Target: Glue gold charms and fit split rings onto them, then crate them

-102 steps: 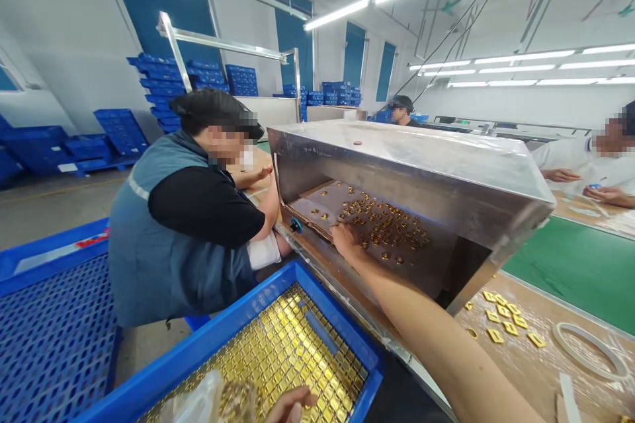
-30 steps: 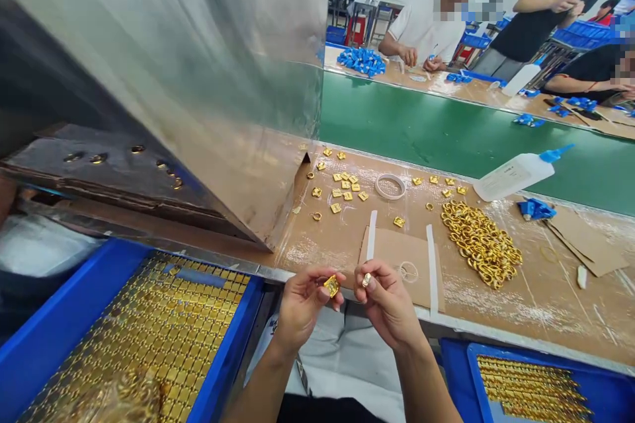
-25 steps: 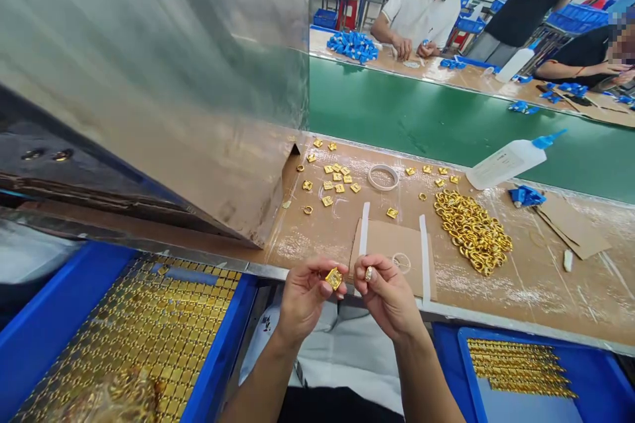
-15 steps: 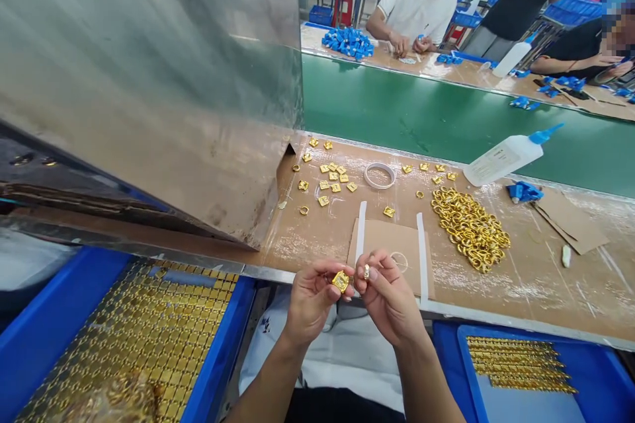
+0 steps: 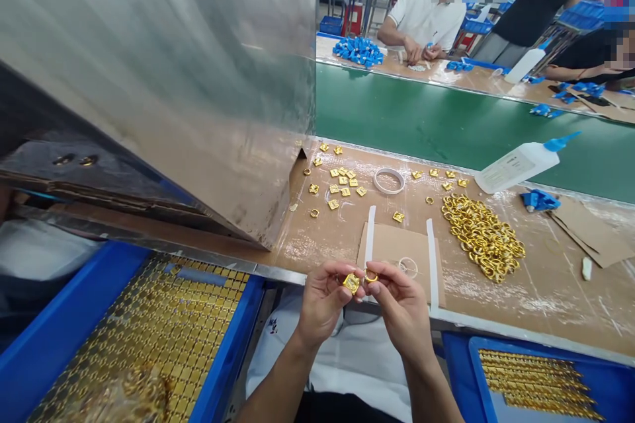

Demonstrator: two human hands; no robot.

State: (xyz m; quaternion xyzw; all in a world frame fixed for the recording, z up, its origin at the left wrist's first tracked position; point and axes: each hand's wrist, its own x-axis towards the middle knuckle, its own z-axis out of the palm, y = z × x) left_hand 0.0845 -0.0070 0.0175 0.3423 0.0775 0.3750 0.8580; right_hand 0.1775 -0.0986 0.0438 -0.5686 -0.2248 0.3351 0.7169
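Note:
My left hand (image 5: pixel 322 304) pinches a square gold piece (image 5: pixel 352 283) with a raised pattern on its face. Close beside it, my right hand (image 5: pixel 401 304) holds a small gold ring (image 5: pixel 371 277) between thumb and fingers. The ring is right next to the square piece; I cannot tell whether they touch. Both hands are above the near edge of the bench, in front of a cardboard sheet (image 5: pixel 391 244) held by white tape strips. To the right lies a pile of gold rings (image 5: pixel 481 238), and several square gold pieces (image 5: pixel 346 192) are spread farther back.
A large metal panel (image 5: pixel 198 79) stands at left. A blue-tipped bottle (image 5: pixel 518 166) and a tape roll (image 5: pixel 389 180) lie on the bench. Blue trays (image 5: pixel 198 403) (image 5: pixel 473 360) with gold parts flank my lap. Co-workers sit beyond the green belt (image 5: pixel 397 106).
The ring in my right hand has turned, so its round opening now shows. The whole view has shifted slightly, with things appearing farther right. Both hands keep their hold.

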